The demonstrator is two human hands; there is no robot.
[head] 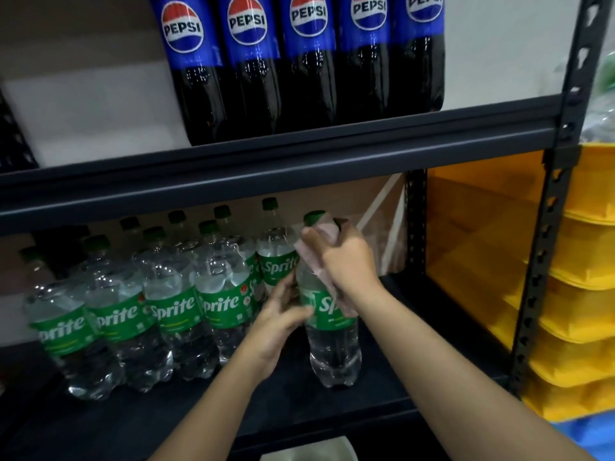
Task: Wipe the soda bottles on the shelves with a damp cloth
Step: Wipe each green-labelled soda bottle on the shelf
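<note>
Stage: mid-task | left hand (pixel 283 314) grips Sprite bottle (pixel 332 327) standing right of the row on the lower shelf (pixel 382 404) | right hand (pixel 346 257) clasps cloth (pixel 319 247) around its neck | Left, by judgement: remaining Sprites (pixel 173 314), Pepsis (pixel 309 61) above.

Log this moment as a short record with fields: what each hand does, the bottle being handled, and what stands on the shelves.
left hand: left hand grips the label band of the clear green-capped Sprite bottle
right hand: right hand presses a pinkish cloth against that bottle's neck and shoulder
handled bottle: upright on the dark lower shelf, set apart to the right of the others
lower shelf: rows of clear green-labelled Sprite bottles
upper shelf: dark blue-labelled Pepsi bottles in a row
beside rack: stacked yellow plastic bins
</note>
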